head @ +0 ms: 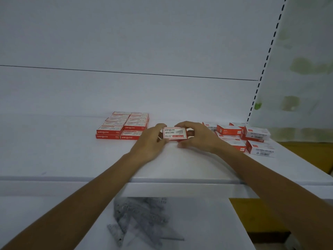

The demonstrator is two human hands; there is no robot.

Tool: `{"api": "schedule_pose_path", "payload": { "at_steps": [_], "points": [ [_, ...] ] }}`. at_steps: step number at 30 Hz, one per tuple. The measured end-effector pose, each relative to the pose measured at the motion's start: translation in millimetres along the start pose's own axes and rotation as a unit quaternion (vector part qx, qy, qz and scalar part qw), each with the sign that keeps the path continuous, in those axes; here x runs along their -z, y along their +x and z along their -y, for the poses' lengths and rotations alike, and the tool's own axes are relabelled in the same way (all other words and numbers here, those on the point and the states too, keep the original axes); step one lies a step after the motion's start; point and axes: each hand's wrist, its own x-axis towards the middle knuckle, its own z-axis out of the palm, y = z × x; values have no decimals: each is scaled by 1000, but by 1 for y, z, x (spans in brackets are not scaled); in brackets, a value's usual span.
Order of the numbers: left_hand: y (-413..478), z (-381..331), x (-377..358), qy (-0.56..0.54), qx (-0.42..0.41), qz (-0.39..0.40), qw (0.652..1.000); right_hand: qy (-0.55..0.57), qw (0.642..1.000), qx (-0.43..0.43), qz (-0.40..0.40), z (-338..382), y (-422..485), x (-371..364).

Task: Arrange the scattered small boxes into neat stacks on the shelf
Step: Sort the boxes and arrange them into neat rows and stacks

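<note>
A small red-and-white staple box point(174, 133) is held just above the white shelf point(72, 156), its printed face turned toward me. My left hand point(151, 141) grips its left end and my right hand point(196, 137) grips its right end. Left of the hands, neat stacks of the same boxes point(122, 126) stand in two rows near the shelf's back. To the right lies a loose heap of scattered boxes point(248, 137), some tilted, some with the barcode side up.
The shelf's front edge point(180, 182) runs under my forearms. On the lower shelf lie several clear plastic rulers and set squares point(142, 219). A slotted upright point(261, 76) bounds the shelf on the right, with yellow-brown cardboard point(306, 154) beyond.
</note>
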Motion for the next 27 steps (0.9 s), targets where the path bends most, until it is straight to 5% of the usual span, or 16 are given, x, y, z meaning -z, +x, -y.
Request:
{"api": "schedule_pose_path", "payload": {
  "at_steps": [6, 11, 20, 23, 27],
  "points": [
    [-3, -4, 2, -32, 10, -28, 999, -20, 999, 9, -46, 9, 4, -5],
    [-5, -7, 3, 35, 49, -56, 997, 157, 983, -50, -80, 21, 5, -11],
    [-8, -2, 24, 117, 14, -22, 993, 206, 976, -60, -43, 40, 7, -9],
    [-6, 8, 39, 47, -22, -65, 997, 204, 975, -93, -4, 52, 11, -16],
    [-1, 23, 55, -33, -26, -16, 999, 176, 981, -77, 7, 67, 18, -31]
  ]
}}
